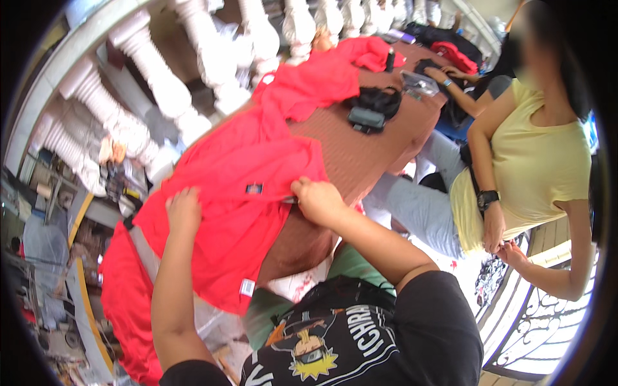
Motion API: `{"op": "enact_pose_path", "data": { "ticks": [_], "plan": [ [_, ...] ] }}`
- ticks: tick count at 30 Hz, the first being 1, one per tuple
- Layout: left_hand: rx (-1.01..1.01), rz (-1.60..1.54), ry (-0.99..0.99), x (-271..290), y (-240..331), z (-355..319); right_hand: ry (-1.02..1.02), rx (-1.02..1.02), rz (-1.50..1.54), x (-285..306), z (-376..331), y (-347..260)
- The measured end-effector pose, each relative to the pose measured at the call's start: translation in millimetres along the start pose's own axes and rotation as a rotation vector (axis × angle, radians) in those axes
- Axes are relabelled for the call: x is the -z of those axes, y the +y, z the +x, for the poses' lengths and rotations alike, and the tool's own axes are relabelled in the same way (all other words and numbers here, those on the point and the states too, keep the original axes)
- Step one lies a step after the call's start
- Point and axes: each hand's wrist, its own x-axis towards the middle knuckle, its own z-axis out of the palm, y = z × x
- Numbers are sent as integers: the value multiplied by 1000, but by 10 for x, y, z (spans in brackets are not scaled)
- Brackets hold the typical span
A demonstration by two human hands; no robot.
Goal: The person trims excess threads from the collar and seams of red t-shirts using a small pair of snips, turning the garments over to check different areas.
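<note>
A red garment point(228, 219) is spread over the near end of the table, with a small dark label and a white tag near its lower edge. My right hand point(318, 201) is closed on the garment's right edge, fingers pinched on the cloth. At its left side my left hand point(185, 209) grips the same cloth, fingers curled. Another piece of red clothing point(132, 302) hangs down at the left, beside my left forearm. More red clothing point(322, 74) lies farther up the table.
The brown-covered table point(351, 141) bears a dark headset-like device point(367, 119) and a clear plastic pack point(418, 83). White balusters point(154, 71) line its far side. A person in a yellow top point(534, 161) stands at the right; another person's hands point(447, 77) work at the far end.
</note>
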Motion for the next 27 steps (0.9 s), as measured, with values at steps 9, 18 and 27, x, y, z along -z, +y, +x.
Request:
{"op": "enact_pose_path", "data": {
  "ticks": [9, 18, 27],
  "plan": [
    [330, -871, 730, 1197, -673, -229, 586, -56, 209, 1024, 213, -66],
    [210, -1590, 361, 1714, -1136, -801, -13, -255, 1407, 1668, 285, -100],
    [-28, -1468, 302, 2689, -1434, -1250, -89, 433, 1494, 2475, 505, -511]
  ]
}}
